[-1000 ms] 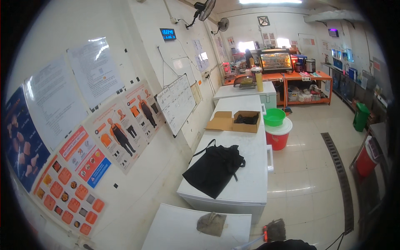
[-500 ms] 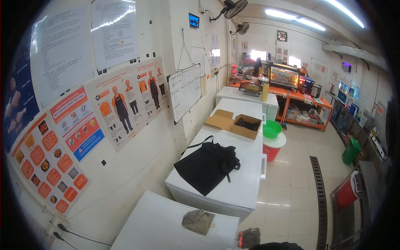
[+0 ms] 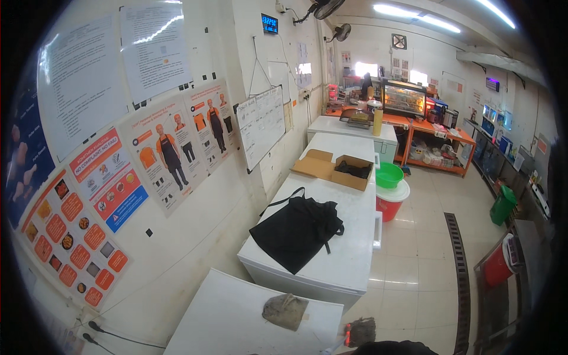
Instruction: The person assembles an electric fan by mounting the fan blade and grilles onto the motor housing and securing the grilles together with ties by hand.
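Note:
Neither of my hands shows in the head view. A black apron (image 3: pixel 299 234) with loose straps lies crumpled on a white chest freezer (image 3: pixel 355 260). Behind it stands an opened cardboard box (image 3: pixel 350 182) with something black inside and its lid folded out to the left. Closest to me, a grey-brown cloth (image 3: pixel 285 312) rests on another white lid (image 3: pixel 231 313). By that lid's right corner is a mop head (image 3: pixel 360 332) with an orange fitting. A dark shape (image 3: pixel 390 348), too cut off to name, shows at the lower edge.
Right of the freezers stand a red bucket with a white lid (image 3: pixel 393 198) and a green basin (image 3: pixel 389 175). A floor drain grate (image 3: pixel 457 266) runs along the tiles. Metal counters and a green bin (image 3: pixel 503 205) line the right side. An orange table (image 3: pixel 441 151) is farther back.
The view has tilted slightly, so the freezers and floor things sit a little farther right. More of the mop shows now. The apron, box and cloth lie as before.

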The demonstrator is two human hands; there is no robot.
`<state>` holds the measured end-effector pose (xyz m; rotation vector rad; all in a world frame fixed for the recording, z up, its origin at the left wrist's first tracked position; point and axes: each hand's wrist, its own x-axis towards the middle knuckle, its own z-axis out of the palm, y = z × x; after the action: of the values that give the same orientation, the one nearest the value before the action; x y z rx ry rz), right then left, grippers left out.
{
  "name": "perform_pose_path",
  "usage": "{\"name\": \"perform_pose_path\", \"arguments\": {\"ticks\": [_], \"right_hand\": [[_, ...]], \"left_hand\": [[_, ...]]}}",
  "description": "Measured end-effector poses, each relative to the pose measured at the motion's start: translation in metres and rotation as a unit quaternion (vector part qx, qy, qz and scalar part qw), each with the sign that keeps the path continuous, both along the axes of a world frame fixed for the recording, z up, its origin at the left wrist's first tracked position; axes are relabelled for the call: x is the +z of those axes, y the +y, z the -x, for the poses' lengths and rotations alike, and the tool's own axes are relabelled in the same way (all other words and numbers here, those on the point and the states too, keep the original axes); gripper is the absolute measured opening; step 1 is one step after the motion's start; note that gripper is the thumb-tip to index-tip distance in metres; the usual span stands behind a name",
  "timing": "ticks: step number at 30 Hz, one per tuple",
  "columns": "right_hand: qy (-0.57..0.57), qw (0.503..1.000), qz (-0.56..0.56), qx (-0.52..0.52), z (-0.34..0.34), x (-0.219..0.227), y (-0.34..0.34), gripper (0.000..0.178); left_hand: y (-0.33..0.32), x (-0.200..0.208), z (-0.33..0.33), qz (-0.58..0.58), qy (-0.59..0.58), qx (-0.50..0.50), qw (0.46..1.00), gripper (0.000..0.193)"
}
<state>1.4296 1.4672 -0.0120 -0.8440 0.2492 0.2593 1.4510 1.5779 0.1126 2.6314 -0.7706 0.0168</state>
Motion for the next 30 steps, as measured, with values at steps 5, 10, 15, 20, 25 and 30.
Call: {"name": "perform_pose_path", "arguments": {"ticks": [5, 10, 15, 20, 25, 30], "right_hand": [[0.006, 0.999, -0.013, 0.038, -0.002, 0.001, 0.001, 0.023], [-0.069, 0.99, 0.118, 0.029, 0.006, 0.008, 0.009, 0.026], [-0.227, 0.893, 0.381, -0.079, 0.017, 0.008, 0.008, 0.029], [-0.284, 0.85, 0.442, -0.05, 0.011, 0.026, -0.015, 0.026], [-0.311, 0.794, 0.523, 0.001, 0.007, 0.045, -0.028, 0.025], [-0.348, 0.744, 0.567, 0.064, 0.007, 0.069, -0.03, 0.022]], "left_hand": [[0.002, 0.009, 0.007, 0.046, -0.019, -0.014, 0.999, 0.012], [0.012, 0.016, 0.011, 0.016, 0.016, -0.018, 1.0, 0.009], [0.015, 0.003, 0.015, 0.055, -0.062, -0.036, 0.996, 0.008], [0.02, -0.028, -0.006, 0.001, -0.075, -0.056, 0.996, 0.01], [0.021, -0.016, -0.003, -0.062, -0.081, -0.063, 0.993, 0.016], [0.038, -0.026, -0.01, -0.102, -0.119, -0.043, 0.987, 0.022]]}}
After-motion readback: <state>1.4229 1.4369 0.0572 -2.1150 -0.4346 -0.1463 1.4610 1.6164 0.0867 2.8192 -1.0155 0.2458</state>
